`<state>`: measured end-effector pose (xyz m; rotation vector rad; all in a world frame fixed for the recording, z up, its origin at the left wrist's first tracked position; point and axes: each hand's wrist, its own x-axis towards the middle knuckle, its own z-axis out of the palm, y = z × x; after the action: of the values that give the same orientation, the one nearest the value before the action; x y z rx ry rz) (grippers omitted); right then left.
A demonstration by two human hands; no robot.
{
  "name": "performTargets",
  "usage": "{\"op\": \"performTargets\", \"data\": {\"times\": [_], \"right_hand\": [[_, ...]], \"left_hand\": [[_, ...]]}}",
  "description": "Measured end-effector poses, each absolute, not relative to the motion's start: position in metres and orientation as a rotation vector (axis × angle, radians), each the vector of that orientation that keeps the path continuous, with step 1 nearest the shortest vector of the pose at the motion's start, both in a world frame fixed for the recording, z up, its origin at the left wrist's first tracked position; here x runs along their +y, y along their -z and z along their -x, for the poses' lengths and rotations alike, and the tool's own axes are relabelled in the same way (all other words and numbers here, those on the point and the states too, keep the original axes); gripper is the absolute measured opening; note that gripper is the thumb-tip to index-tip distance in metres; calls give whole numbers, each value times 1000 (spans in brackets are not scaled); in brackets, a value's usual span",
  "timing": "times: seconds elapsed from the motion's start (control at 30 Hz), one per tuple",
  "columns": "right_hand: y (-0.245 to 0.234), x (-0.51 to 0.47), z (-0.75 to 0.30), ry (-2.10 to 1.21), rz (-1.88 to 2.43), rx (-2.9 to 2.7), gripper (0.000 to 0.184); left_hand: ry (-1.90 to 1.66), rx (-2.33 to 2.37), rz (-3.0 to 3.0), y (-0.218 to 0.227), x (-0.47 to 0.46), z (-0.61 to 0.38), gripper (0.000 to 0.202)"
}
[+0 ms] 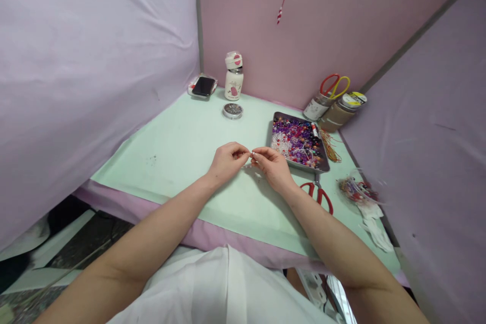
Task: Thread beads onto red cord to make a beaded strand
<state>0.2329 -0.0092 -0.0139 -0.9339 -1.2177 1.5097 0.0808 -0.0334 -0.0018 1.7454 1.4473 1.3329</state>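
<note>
My left hand (230, 159) and my right hand (271, 164) meet fingertip to fingertip just above the pale green tabletop. Both are closed in a pinch. A tiny whitish thing shows where the fingertips come together, too small to name; the fingers cover most of it. Right beside my right hand stands a dark metal tray (327, 164) of purple, red, clear and dark beads (294, 136). Red-handled scissors (319, 195) lie under the tray's near edge, close to my right forearm.
At the back are a phone (203, 87), a white bottle (233, 81) and a round clear case (233, 110). Jars (337, 114), one with scissors in it, cords (331, 147), a bag of beads (357, 188) and white gloves (375, 228) line the right side. Cloth walls enclose the table.
</note>
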Motion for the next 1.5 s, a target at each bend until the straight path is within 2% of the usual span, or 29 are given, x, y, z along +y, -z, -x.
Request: {"op": "performTargets", "data": {"times": [0.37,0.63,0.77,0.9,1.17,1.5], "right_hand": [[9,-13,-238,-942,915,-1691,10],[5,-17,-239,-867,913,-1752,10],[-1,-19,-241,-799,937,-1721,12],[-5,-17,-247,-773,932,-1560,10],[-13,-16,-252,-731,856,-1436,10],[-18,-16,-255,-649,830,-1401,11]], "left_hand": [[-1132,1190,-1320,2,-30,-79,25],[-1106,1123,-1217,-3,-31,-79,25],[-1163,1212,-1416,-7,-33,-78,21],[-1299,1379,-1736,-5,-31,-75,9],[-1122,1469,-1917,7,-25,-70,37],[-949,1260,-1908,-1,-32,-81,29]]}}
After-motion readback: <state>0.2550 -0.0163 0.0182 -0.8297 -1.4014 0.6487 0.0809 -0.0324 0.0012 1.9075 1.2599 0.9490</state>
